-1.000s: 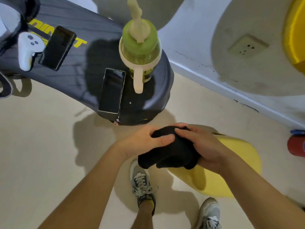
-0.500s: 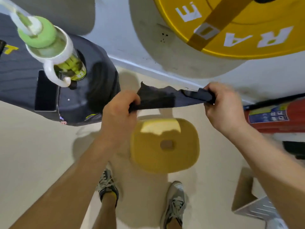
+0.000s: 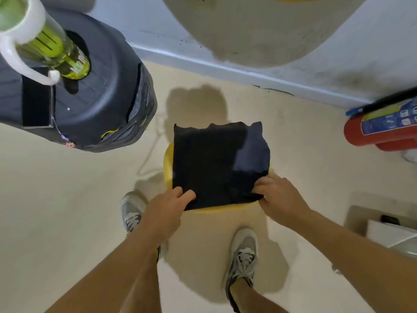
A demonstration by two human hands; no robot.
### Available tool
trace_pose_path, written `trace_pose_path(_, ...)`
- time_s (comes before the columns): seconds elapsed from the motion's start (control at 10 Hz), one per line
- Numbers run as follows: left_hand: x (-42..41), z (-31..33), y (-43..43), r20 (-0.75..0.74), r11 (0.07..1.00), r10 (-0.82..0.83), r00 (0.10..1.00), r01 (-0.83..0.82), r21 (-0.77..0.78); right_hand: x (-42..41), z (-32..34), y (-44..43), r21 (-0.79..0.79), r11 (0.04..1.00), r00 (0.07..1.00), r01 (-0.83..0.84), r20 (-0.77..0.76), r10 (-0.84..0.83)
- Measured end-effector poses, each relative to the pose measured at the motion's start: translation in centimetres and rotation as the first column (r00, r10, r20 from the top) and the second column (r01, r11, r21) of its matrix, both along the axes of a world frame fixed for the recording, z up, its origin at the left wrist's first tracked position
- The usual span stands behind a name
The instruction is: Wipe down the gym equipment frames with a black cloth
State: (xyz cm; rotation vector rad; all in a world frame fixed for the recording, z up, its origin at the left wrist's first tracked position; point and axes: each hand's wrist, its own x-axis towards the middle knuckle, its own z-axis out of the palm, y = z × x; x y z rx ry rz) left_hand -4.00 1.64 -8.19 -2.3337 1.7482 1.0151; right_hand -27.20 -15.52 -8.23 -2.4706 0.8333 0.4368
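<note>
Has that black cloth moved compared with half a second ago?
Yes. The black cloth came down: then stretched in the air above the yellow block, it now lies spread over it.

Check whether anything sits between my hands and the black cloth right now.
Nothing visible does. The left hand and right hand pinch the near corners of the black cloth, which lies spread over the yellow stool.

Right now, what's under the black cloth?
A yellow object: only its left, near and right edges show. The black cloth covers its top, so nothing there can be seen. Left hand and right hand pinch the cloth's near corners.
</note>
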Motion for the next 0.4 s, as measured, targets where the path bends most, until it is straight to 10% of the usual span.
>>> trace_pose_path(0.4, -2.5, 3.7, 2.5, -0.061, 0.888, -0.124, 0.99, 0.138, 0.438, -1.5, 5.9, 2.3, 0.262, 0.965, 0.874, 0.006, -0.471, 0.122)
